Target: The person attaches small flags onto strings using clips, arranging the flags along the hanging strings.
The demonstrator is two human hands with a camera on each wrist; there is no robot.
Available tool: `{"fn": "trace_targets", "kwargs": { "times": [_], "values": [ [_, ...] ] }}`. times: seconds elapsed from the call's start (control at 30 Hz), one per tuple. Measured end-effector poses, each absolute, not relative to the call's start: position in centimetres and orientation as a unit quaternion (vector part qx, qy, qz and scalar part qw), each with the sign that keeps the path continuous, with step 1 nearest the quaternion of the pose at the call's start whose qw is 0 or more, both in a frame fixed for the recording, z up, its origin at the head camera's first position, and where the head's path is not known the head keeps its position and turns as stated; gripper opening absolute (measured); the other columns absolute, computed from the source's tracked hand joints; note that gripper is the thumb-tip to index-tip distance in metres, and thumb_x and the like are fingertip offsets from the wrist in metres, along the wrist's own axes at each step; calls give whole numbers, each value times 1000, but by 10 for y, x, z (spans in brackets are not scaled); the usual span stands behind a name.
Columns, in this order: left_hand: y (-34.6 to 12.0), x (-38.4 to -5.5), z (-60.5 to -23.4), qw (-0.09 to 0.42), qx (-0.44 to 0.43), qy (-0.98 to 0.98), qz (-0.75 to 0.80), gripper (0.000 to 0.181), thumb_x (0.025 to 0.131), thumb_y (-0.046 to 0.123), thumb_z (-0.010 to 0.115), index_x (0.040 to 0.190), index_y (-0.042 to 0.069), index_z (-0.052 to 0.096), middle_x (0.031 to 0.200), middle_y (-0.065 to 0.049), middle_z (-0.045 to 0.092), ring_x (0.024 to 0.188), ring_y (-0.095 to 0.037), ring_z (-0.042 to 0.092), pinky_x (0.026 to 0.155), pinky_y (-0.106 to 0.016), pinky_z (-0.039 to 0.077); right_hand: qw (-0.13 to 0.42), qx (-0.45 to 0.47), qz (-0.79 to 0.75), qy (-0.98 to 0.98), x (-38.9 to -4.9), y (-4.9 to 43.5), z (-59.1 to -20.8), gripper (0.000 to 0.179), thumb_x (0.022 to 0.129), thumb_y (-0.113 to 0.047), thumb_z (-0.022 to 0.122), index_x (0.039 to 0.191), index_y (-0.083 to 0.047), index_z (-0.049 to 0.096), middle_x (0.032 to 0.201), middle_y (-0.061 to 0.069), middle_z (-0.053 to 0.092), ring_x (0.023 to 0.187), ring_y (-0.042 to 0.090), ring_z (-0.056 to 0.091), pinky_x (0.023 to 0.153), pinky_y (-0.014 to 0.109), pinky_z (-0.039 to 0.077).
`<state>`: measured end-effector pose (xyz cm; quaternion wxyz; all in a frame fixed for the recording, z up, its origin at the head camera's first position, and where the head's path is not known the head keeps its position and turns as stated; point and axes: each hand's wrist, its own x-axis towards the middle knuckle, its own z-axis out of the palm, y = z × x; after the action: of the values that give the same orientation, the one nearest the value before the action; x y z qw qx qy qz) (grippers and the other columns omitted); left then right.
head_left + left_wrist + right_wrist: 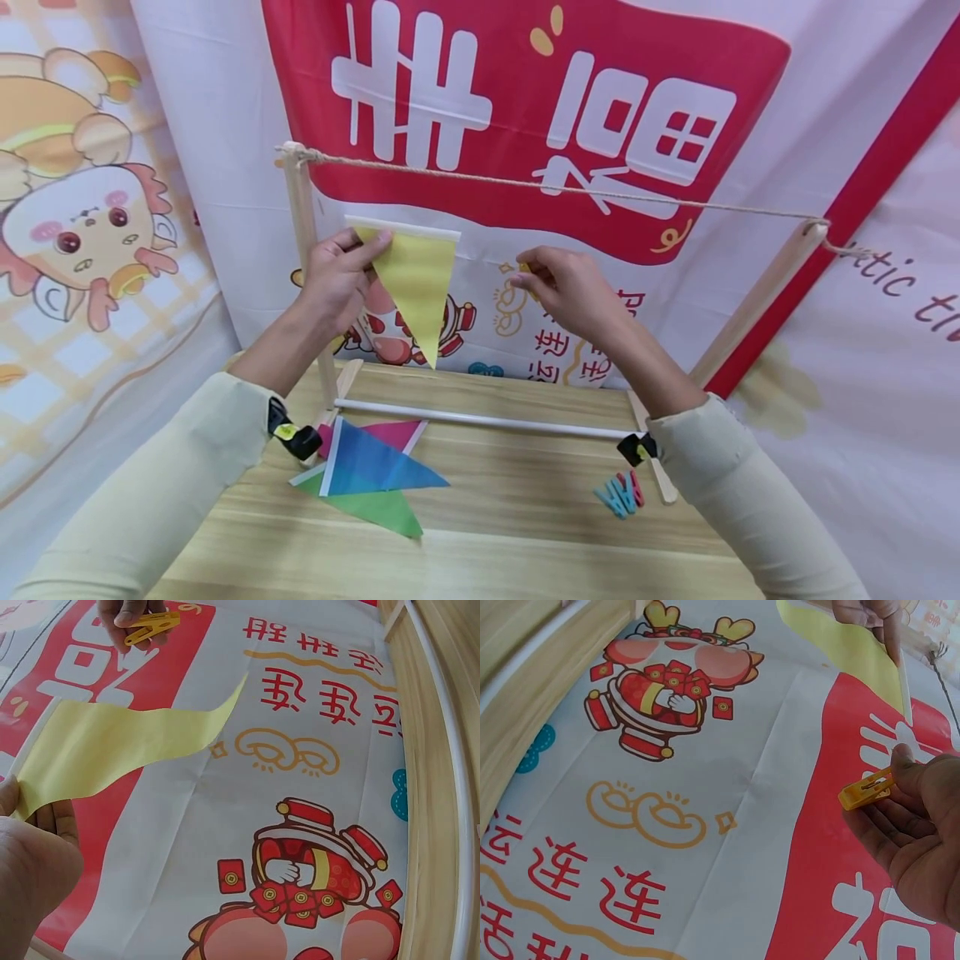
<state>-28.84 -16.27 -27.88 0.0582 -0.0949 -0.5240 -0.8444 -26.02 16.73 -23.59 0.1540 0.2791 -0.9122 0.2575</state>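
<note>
While the left hand (337, 275) pinches the yellow pennant (417, 279) near one top corner and the right hand (570, 287) holds a yellow clothespin (865, 790) between thumb and fingers, the pennant's other top corner is unsupported and could droop or swing. Above them, apart from the pennant, the rope (480, 177) looks thin and likely to give under pressure, so the clothespin might slip or miss the fabric.
</note>
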Motion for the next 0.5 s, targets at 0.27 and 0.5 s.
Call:
{"fn": "trace_targets", "kwargs": {
  "times": [0.27, 0.5],
  "values": [
    [-162, -285, -268, 58, -105, -533, -837, 59, 101, 26, 86, 154, 7, 67, 137, 1, 78, 115, -16, 76, 103, -23, 65, 157, 278, 265, -910, -261, 164, -227, 39, 108, -27, 78, 143, -9, 75, 121, 8, 84, 97, 21, 77, 89, 41, 69],
    [-159, -284, -262, 55, -105, -517, -848, 57, 100, 24, 87, 151, 7, 70, 137, 1, 79, 116, -16, 74, 102, -22, 65, 156, 279, 276, -906, -260, 161, -222, 38, 108, -27, 79, 142, -10, 76, 124, 7, 83, 100, 22, 78, 91, 40, 69]
  ]
}}
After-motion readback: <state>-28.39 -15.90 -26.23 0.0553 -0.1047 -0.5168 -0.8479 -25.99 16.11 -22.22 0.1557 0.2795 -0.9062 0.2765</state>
